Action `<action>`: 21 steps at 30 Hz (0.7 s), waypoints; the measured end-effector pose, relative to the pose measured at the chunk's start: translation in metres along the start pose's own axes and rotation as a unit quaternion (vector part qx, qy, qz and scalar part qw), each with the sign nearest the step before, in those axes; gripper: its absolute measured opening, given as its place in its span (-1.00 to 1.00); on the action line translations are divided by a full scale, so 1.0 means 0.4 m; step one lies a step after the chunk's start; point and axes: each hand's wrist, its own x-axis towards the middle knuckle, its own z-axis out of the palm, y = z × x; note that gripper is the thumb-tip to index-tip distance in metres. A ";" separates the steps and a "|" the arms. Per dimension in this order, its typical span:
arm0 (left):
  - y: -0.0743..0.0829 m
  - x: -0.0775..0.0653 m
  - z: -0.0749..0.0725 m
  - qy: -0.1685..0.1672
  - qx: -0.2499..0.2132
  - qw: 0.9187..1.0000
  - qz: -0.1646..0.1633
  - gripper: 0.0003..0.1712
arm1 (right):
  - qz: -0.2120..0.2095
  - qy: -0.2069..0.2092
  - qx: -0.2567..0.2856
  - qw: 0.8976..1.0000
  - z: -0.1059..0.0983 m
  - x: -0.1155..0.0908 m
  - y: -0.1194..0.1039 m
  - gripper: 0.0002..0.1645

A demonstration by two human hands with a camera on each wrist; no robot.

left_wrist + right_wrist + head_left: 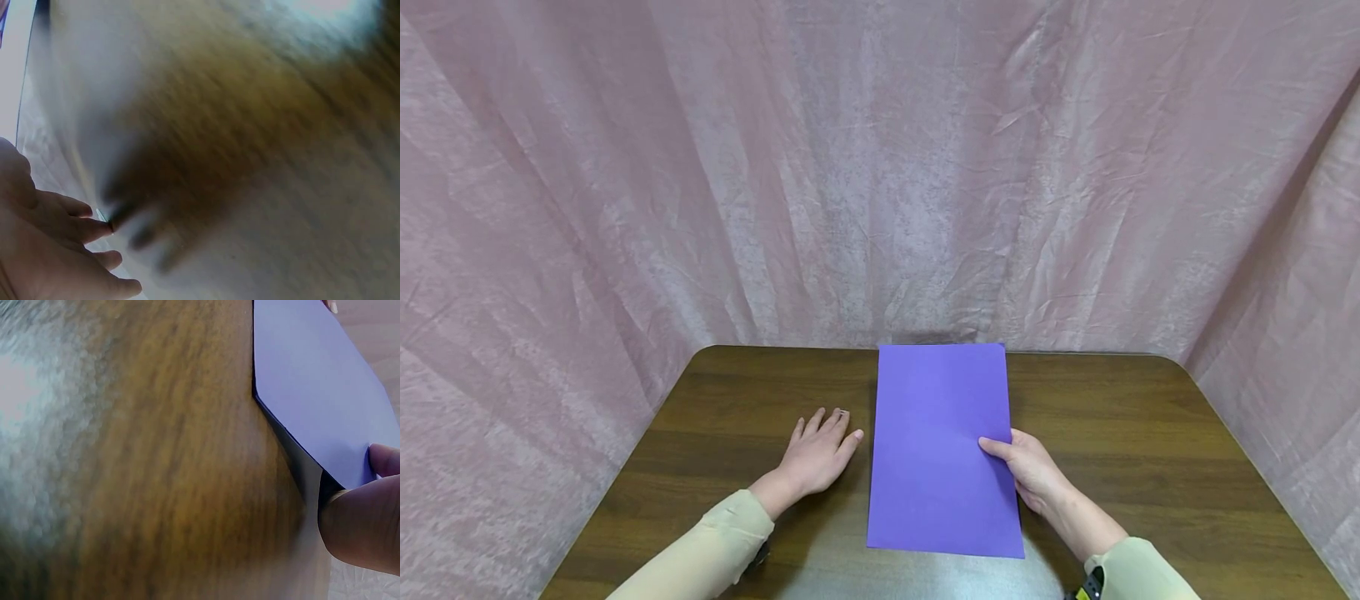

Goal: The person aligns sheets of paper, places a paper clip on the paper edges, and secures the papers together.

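Observation:
A purple sheet of paper point(942, 483) is held above the middle of the table, its long side running away from me. My right hand point(1036, 473) pinches its right edge, thumb on top and the other fingers hidden beneath. In the right wrist view the thumb point(384, 459) presses on the sheet point(312, 381), and a dark gap shows under the near edge. To the left of the paper, apart from it, my left hand point(816, 457) is palm down with its fingers spread. The left wrist view shows that hand point(50, 244) over the table, with its shadow beside it.
The brown wood-grain table point(1120, 467) has rounded far corners. Behind it and along both sides hang pink velvet curtains point(880, 183). Glare lies on the tabletop near the front edge.

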 end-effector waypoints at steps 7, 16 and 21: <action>0.007 0.003 -0.012 0.015 -0.018 1.000 -0.003 -0.23 | 0.002 -0.004 -0.002 1.000 0.000 0.001 -0.001 -0.73; 0.009 -0.001 -0.048 0.060 -0.046 0.997 0.018 -0.36 | 0.005 0.001 -0.002 1.000 0.000 0.001 0.001 -0.73; -0.019 0.012 -0.063 0.078 -0.041 0.996 0.023 -0.45 | 0.006 0.005 -0.004 1.000 0.000 0.000 0.003 -0.72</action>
